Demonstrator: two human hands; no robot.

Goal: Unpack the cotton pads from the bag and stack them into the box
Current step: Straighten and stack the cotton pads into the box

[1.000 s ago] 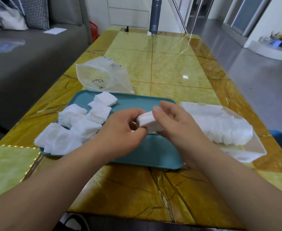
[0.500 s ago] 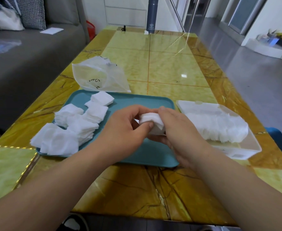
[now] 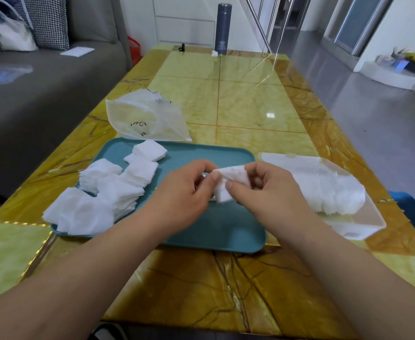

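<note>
Cotton pads, bag and box on the bench

A small stack of white square cotton pads (image 3: 228,184) is pinched between the left hand (image 3: 184,195) and the right hand (image 3: 262,190), above the middle of the teal tray (image 3: 226,227). Loose, fanned piles of pads (image 3: 105,192) cover the tray's left half and spill over its near-left corner. The translucent bag (image 3: 150,117) lies flat and crumpled on the bench just beyond the tray's far-left edge. The clear plastic box (image 3: 363,217) sits beside the tray's right edge, open, with a row of pads (image 3: 329,192) packed inside.
</note>
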